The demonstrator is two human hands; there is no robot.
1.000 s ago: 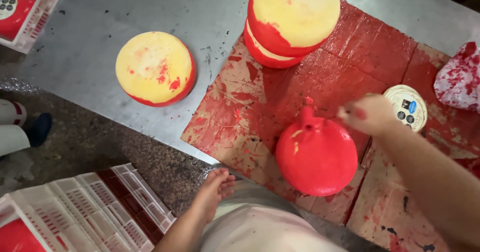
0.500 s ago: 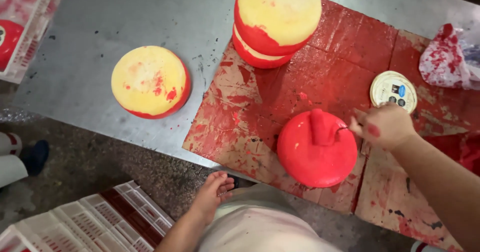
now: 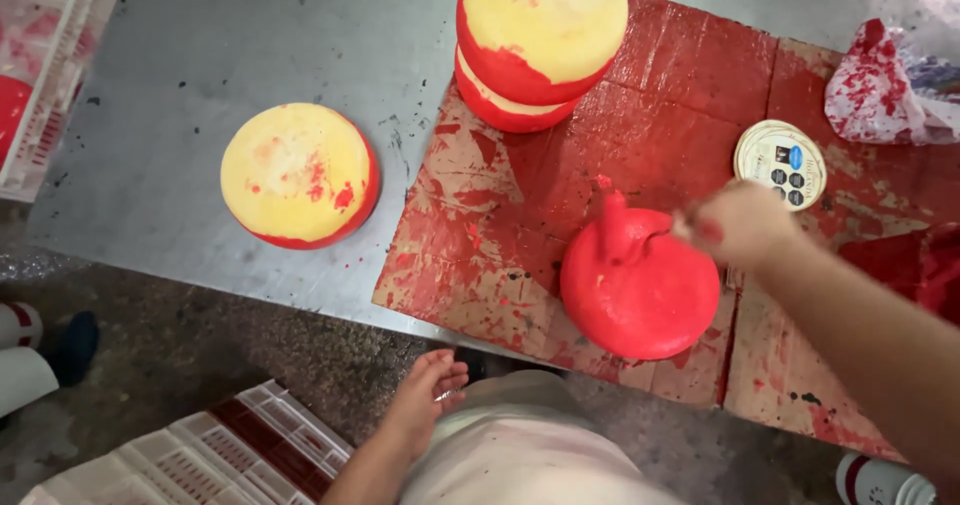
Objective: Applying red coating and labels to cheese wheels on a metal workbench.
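My right hand point(image 3: 740, 227) is closed on the thin handle of a red-coated brush point(image 3: 615, 227), whose head rests on top of a fully red round wheel point(image 3: 640, 300). That wheel sits on red-stained cardboard point(image 3: 470, 225) near the table's front edge. My left hand point(image 3: 425, 400) hangs by my waist below the table edge, fingers loosely apart and holding nothing. A yellow wheel with a red rim point(image 3: 298, 173) lies to the left on the bare metal table point(image 3: 200, 55).
Two stacked yellow-and-red wheels point(image 3: 535, 35) stand at the back of the cardboard. A round stack of labels point(image 3: 780, 163) and a red-smeared plastic bag point(image 3: 880, 90) lie at the right. White crates sit at the far left point(image 3: 40, 75) and on the floor point(image 3: 200, 455).
My right hand has shifted the brush a little over the top of the red wheel. My left hand stays by my waist.
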